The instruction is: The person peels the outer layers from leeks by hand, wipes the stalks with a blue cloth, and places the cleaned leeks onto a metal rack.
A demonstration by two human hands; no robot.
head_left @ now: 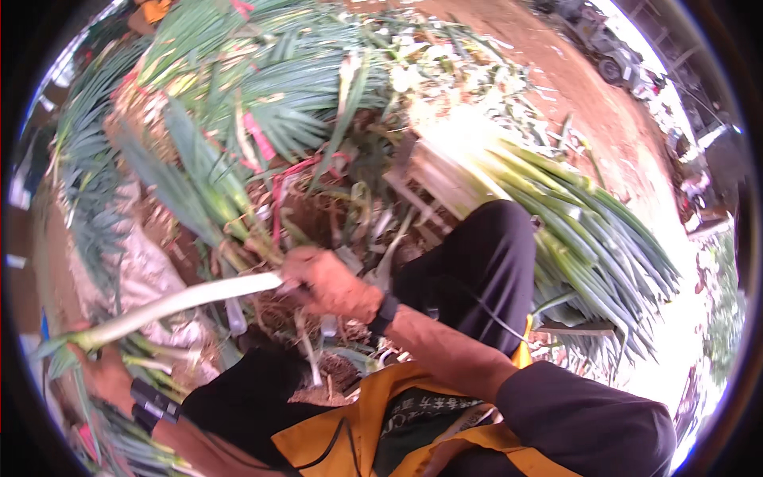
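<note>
A long green onion (183,300) lies slantwise across the space before me, its white stalk running up to the right. My left hand (107,375) is closed around its leafy end at the lower left. At the stalk's white end, my right hand (326,280) is closed, fingers curled in; slight blur and shadow hide exactly what the fingertips touch. Just beyond the right hand stand untrimmed green onions (226,207) with soil-brown roots and red ties. Bits of peeled leaf and root lie below, between my knees.
A large heap of green onions (270,87) fills the far left. White-stalked ones (564,222) lie stacked in a wooden frame (421,179) beyond my right knee. Leaf scraps (453,63) cover the ground behind. A vehicle (608,60) stands far right, and a white sack (147,246) sits left.
</note>
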